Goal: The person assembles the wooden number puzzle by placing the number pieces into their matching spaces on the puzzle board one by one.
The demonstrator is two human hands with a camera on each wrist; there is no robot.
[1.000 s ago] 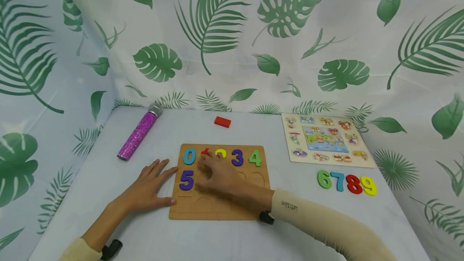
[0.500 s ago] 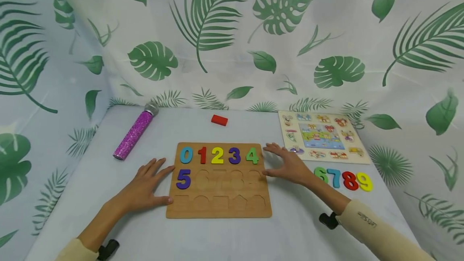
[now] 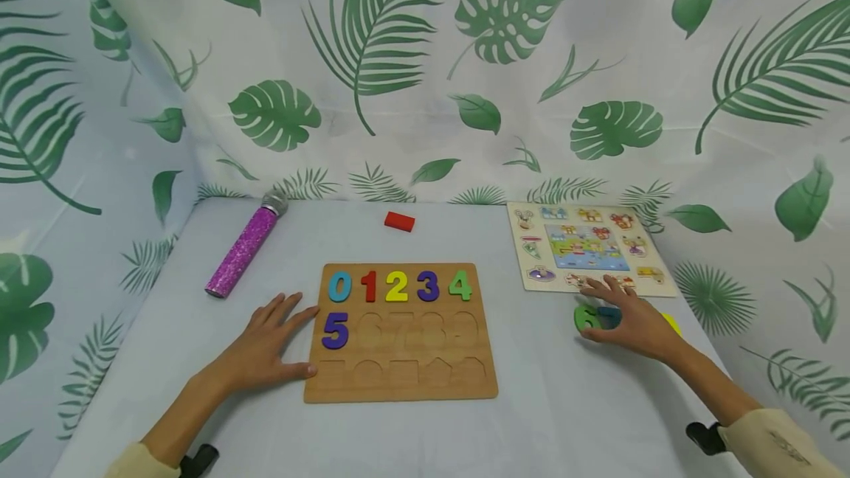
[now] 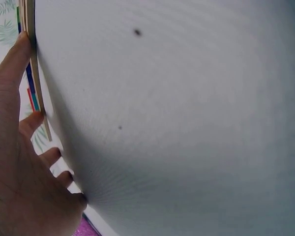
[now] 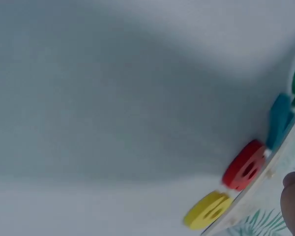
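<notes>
My left hand [image 3: 255, 349] lies at the left edge of a wooden number board [image 3: 398, 383], with forefinger and thumb touching that edge. Numbers 0 to 4 fill the board's top row, and a purple 5 [image 3: 335, 330] sits below the blue 0 [image 3: 340, 287]. My right hand [image 3: 634, 323] is spread over the loose numbers at the right, thumb near the green 6 [image 3: 586, 318]. It partly covers the blue 7 [image 3: 607, 313] and yellow 9 [image 3: 672, 324] and hides the red 8 [image 5: 245, 166], which shows in the right wrist view.
A picture puzzle board [image 3: 531, 282] lies behind the loose numbers. At the back are a red block [image 3: 400, 221] and a glittery purple microphone [image 3: 242, 253]. Leaf-patterned cloth [image 3: 412, 116] hangs around the table.
My right hand has left the number board and moved right, over the loose numbers, uncovering the red 1 and yellow 2. The left hand stays at the board's edge.
</notes>
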